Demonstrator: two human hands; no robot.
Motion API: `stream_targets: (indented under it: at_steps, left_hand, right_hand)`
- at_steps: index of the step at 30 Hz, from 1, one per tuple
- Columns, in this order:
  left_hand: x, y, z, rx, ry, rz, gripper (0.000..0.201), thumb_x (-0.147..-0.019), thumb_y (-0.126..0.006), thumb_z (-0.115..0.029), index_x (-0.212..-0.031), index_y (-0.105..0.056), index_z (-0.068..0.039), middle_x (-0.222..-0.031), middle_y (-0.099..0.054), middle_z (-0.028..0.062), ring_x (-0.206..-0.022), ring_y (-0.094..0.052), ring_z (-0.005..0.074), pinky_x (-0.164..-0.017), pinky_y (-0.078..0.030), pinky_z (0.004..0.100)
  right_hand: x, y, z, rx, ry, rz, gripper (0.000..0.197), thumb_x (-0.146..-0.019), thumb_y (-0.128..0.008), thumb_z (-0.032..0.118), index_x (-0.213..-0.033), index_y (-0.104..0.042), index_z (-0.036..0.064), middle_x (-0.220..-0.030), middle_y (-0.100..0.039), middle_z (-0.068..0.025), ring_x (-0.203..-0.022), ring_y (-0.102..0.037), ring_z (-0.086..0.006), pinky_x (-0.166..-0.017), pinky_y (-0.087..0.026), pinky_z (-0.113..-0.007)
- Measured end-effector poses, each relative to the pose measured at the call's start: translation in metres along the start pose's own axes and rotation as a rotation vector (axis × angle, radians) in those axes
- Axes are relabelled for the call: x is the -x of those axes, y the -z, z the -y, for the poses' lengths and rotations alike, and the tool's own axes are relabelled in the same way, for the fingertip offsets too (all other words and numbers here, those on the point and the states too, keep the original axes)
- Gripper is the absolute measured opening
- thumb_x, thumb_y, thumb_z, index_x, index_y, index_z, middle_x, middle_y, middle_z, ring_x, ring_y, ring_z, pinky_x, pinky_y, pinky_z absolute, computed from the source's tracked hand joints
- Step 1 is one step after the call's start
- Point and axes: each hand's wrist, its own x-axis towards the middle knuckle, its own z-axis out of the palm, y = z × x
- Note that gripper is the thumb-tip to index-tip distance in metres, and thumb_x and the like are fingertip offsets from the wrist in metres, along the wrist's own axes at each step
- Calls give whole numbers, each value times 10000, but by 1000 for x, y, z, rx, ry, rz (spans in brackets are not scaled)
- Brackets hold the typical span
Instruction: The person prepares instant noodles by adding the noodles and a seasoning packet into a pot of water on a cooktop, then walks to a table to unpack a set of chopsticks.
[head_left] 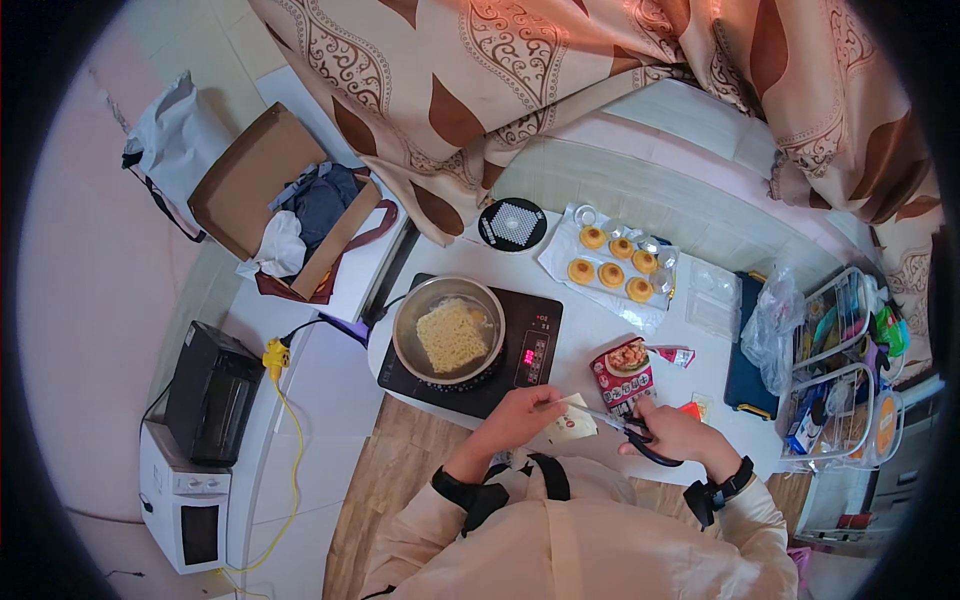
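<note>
Pinched in my left hand (515, 418) is a small cream-coloured sachet (572, 424), at the table's near edge. My right hand (680, 440) grips black-handled scissors (638, 434). Their blades point left and reach the sachet's upper part; whether they have cut it I cannot tell. Left of the hands, a metal pot (402, 345) stands on a black induction cooker (515, 385) with a lit red display. A block of dry-looking instant noodles (450, 338) lies in the pot. Just beyond the scissors is a red noodle packet (620, 380) with a food picture.
Several egg tarts (611, 274) sit on a lined tray (560, 262) at the back, beside a round dark trivet (512, 224). Small red packets (678, 356) lie to the right, near a wire rack (835, 400). An open cardboard box (235, 190) and a yellow cord (297, 440) are leftward.
</note>
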Motion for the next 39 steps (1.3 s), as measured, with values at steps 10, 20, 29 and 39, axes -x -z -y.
stream_targets:
  at_steps: [10, 20, 29, 39]
  left_hand:
    - [-10, 2, -5, -77, 4, 50, 153, -826, -571, -143, -864, -611, 0, -706, -564, -30, -659, -471, 28, -590, -405, 198]
    - [-23, -8, -11, 40, 35, 134, 150, -811, -605, -146, -824, -611, 3, -666, -532, -39, -617, -421, 25, -547, -365, 193]
    - [-34, -17, -6, -37, -29, 239, 167, -807, -604, -153, -815, -608, 14, -626, -514, -35, -610, -400, 25, -537, -351, 196]
    - [-40, -21, -17, -109, -15, 336, 202, -785, -624, -183, -813, -615, 16, -650, -574, 29, -624, -454, 40, -561, -390, 213]
  right_hand:
    - [-8, 7, 5, 11, 3, 36, 621, -751, -578, 521, -961, -369, -26, -748, -565, -255, -729, -567, -415, -616, -441, -454]
    - [3, 18, 2, 31, -113, 133, 605, -779, -525, 538, -948, -365, -20, -736, -563, -267, -746, -561, -431, -631, -447, -464]
    - [16, 1, -14, 86, -98, 55, 617, -776, -530, 532, -979, -369, -28, -679, -559, -261, -690, -568, -430, -607, -453, -467]
    - [26, -10, -19, 13, -33, -52, 547, -789, -539, 495, -901, -334, 1, -641, -538, -241, -642, -550, -418, -556, -432, -457]
